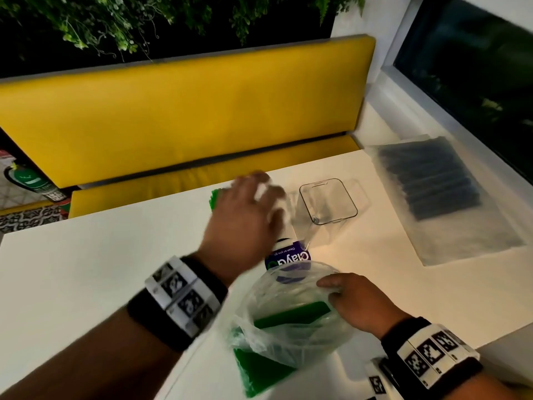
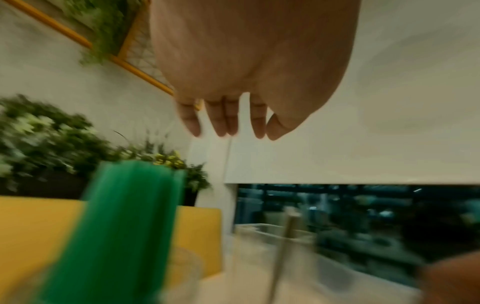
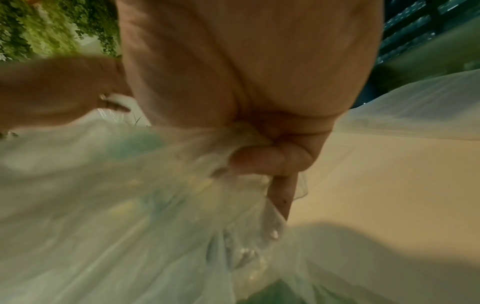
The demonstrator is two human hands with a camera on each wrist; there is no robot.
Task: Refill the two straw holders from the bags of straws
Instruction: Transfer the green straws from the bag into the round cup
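Nearest the camera, at the table's near edge, sits the clear bag of green straws (image 1: 277,336), mouth bunched in the right hand (image 1: 354,301), whose fingers curl round the plastic w/ thumb pinching it (right wrist view shows this plainly). Left hand (image 1: 248,215) is out over mid-table, blurred, fingers straight and loosely spread, holding nothing in the left wrist view. Under/behind it a holder w/ green straws (image 2: 124,226) stands upright; just right of it the empty clear holder (image 1: 328,202), w/ a white bottle w/ purple label (image 1: 288,256) between holders and bag. Second bag, dark straws (image 1: 432,180), lies flat at the far right edge of the table (image 1: 86,269), well apart from both hands. Risks, as I judge: the open hand passing close over the filled holder could knock it, spilling straws; the bottle near the bag mouth could tip if the bag drags; the thin plastic could slip from the pinch & dump green straws off the near edge. Count: 2 holders (1 w/ green, 1 empty), 2 bags, 1 bottle, 2 hands.
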